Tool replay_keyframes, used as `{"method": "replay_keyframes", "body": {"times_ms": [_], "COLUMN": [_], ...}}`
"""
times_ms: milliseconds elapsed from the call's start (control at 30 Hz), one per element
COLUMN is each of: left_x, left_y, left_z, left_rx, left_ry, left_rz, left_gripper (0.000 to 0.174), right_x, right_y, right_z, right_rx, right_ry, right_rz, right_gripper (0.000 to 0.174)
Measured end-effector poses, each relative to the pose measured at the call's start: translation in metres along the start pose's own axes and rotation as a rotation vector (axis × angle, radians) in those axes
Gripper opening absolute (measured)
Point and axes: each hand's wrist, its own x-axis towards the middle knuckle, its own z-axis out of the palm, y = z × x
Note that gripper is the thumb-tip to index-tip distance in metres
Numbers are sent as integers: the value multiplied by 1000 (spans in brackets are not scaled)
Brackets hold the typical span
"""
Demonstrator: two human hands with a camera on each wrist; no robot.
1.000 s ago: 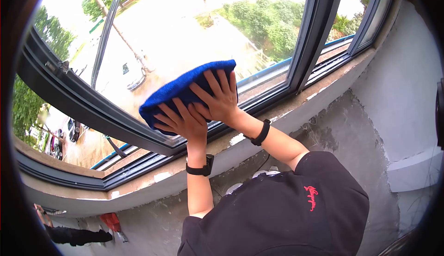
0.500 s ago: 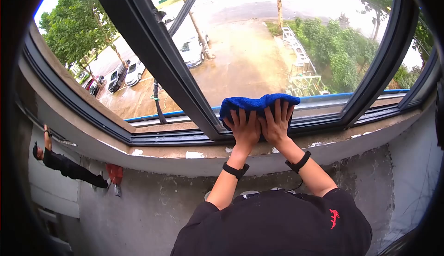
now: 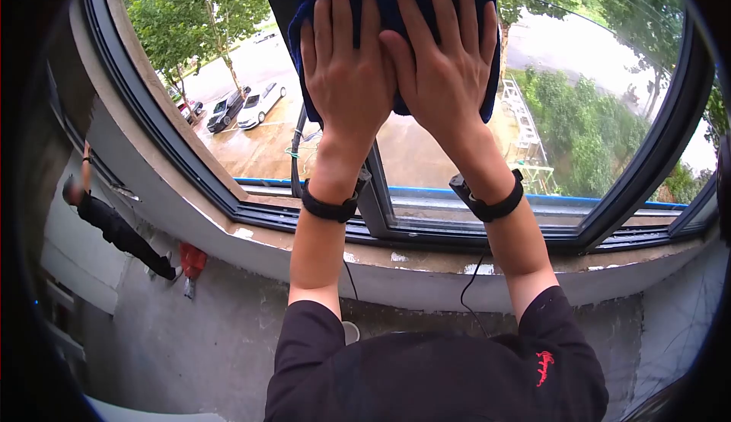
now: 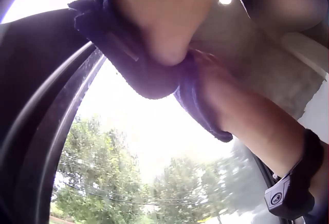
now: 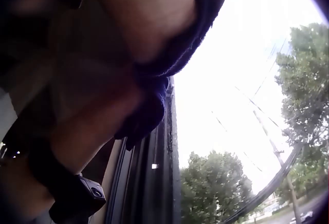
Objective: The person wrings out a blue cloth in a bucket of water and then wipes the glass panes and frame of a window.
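A folded dark blue cloth [image 3: 387, 3] lies flat against the window, high in the head view, and its upper part runs out of the picture. My left hand [image 3: 346, 71] presses on its left half with straight fingers. Beside it, my right hand [image 3: 445, 64] presses the right half, fingers straight and spread, its thumb against the left hand. Both arms reach upward. The cloth [image 4: 139, 75] shows from below in the left wrist view, bunched at its edges near the dark frame. In the right wrist view, the cloth [image 5: 193, 49] sits under the palms.
The dark window frame [image 3: 373, 201] has an upright behind my left forearm. Below runs a chipped sill [image 3: 426, 260]. A black cable [image 3: 466, 300] hangs beneath it, near a white container [image 3: 351, 333]. Another person [image 3: 114, 220] stands far left by a red bag [image 3: 192, 260].
Both hands and the cloth have moved from the pane's lower left, down to its bottom edge, then far up the window. The head view has turned, bringing the other person fully into sight.
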Motion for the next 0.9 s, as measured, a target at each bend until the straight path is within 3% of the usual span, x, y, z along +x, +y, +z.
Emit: {"method": "replay_keyframes", "body": {"times_ms": [67,133,200,267,333,433,533,600,900], "left_x": [31,65,104,121,121,91,56,29,-127], "left_y": [-12,-18,-18,-20,-15,-7,-15,-5,41], "left_z": [4,4,1,0,-5,-3,20,15,0], "left_rx": [70,148,63,135,160,230,324,254,125], "left_ry": [39,108,141,191,123,83,159,124,-157], "left_rz": [71,157,60,100,21,-39,-73,-117,-204], "left_gripper": [51,51,53,55,53,53,55,48,49], "right_x": [31,70,105,131,130,107,74,50,-104], "right_y": [-1,-7,-5,-2,-2,-3,-1,-2,-18], "right_z": [5,-4,7,16,12,-3,6,5,-27], "right_rx": [69,29,31,34,36,33,82,22,-51], "right_ry": [117,17,99,177,192,36,146,45,-367], "right_rz": [-12,5,3,-16,-22,-72,-92,-81,74], "right_gripper": [39,52,48,47,47,46,38,41,46]}}
